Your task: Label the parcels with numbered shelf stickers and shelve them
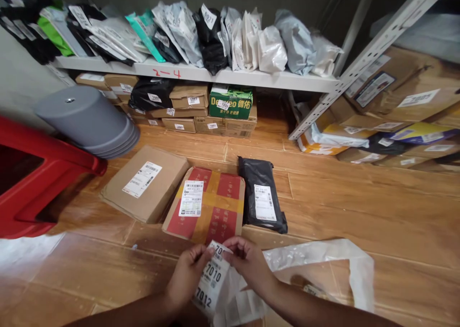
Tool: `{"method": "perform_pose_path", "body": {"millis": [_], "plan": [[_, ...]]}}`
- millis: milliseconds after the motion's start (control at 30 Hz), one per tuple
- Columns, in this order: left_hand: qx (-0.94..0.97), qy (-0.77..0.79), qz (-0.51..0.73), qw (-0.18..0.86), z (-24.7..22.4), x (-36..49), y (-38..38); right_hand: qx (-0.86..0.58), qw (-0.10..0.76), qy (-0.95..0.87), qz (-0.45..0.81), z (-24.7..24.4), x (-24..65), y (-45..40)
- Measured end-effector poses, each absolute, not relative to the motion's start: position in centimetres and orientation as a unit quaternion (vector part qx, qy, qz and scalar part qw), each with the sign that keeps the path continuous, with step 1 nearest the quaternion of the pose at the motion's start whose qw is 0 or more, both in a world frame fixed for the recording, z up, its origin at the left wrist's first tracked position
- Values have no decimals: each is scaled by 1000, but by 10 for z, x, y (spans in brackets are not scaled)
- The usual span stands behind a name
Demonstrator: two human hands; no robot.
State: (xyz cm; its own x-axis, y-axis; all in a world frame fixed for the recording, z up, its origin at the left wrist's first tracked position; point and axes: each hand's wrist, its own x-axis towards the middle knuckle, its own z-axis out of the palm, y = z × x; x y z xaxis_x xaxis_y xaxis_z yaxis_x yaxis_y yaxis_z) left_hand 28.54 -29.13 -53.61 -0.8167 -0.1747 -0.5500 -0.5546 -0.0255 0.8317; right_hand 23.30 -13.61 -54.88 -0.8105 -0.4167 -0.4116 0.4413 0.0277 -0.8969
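A strip of white number labels (pixel 212 281) hangs between my hands, printed with 7010 and 7012. My left hand (pixel 189 269) pinches its left edge near the top. At the top right corner, my right hand (pixel 249 260) grips the same strip, fingers closed. Just beyond them lies a red box (pixel 224 188) with yellow tape and a white shipping label. To its left is a plain brown carton (pixel 163 178), and to its right a black plastic parcel (pixel 257 174); both bear shipping labels. Pale backing paper (pixel 361 279) trails from the strip across the floor on the right.
A white shelf (pixel 230 75) marked 2-4 carries a row of bagged parcels, with numbered boxes and a green box (pixel 230 114) below. A red stool (pixel 68 159) and grey bucket (pixel 86 116) stand left. More boxes (pixel 406 85) fill the right rack.
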Motion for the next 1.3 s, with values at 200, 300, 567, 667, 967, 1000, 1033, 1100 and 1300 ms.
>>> {"method": "perform_pose_path", "body": {"millis": [200, 300, 567, 667, 967, 1000, 1033, 1100, 1300], "plan": [[-231, 693, 667, 145, -536, 285, -298, 60, 336, 603, -722, -554, 230, -138], [-213, 666, 696, 163, -535, 284, -299, 57, 335, 611, -715, -556, 229, -136], [-246, 732, 624, 123, -540, 281, -293, 4, 320, 644, -695, -565, 226, -132], [-193, 702, 639, 250, -540, 284, -293, -47, 306, 666, -679, -578, 211, -111], [-77, 726, 487, 480, -554, 322, -299, -307, 200, 787, -497, -577, 143, -71], [-74, 730, 483, 478, -553, 322, -299, -290, 191, 787, -510, -575, 139, -71], [-74, 731, 483, 476, -552, 321, -299, -261, 191, 782, -532, -573, 135, -70], [-83, 726, 489, 476, -550, 318, -300, -203, 242, 754, -576, -569, 129, -62], [-123, 705, 524, 461, -557, 323, -309, -307, 325, 777, -444, -579, 135, -53]]}}
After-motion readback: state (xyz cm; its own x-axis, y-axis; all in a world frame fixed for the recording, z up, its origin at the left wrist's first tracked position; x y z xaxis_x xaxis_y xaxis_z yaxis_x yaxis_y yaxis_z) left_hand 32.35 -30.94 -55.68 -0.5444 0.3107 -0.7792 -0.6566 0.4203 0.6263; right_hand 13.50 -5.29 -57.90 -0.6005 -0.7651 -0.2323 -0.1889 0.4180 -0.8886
